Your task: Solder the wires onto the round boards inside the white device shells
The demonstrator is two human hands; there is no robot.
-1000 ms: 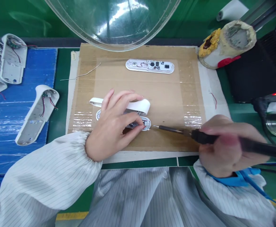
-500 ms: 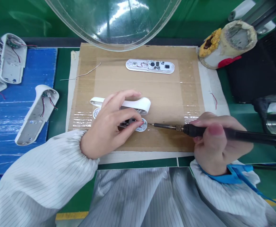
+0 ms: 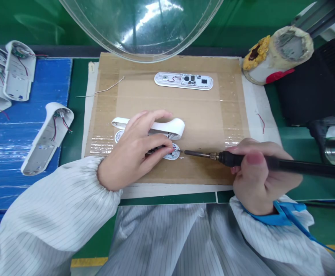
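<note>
In the head view, my right hand (image 3: 265,174) is closed around the black handle of a soldering iron (image 3: 201,154). Its thin tip points left and reaches the round end of a white strip with a circuit board (image 3: 172,153). My left hand (image 3: 137,153) lies over that strip and covers most of it. Thumb and index finger are pinched together at the round end, and whatever sits between them is too small to make out. Just behind, under the left fingers, a white curved plastic housing (image 3: 174,128) lies on its side.
Cardboard (image 3: 207,111) covers the work area. On it are a second circuit strip (image 3: 184,81) and a bent solder wire (image 3: 110,88). White housings with wires (image 3: 47,140) lie on a blue board (image 3: 45,92) at left. A clear round lens (image 3: 144,30) overhangs the back; a stained cup (image 3: 282,55) stands right.
My right hand has shifted slightly left with the soldering iron, its tip now at the strip's round end. The left hand keeps its pinch, and the whole view has drifted a little.
</note>
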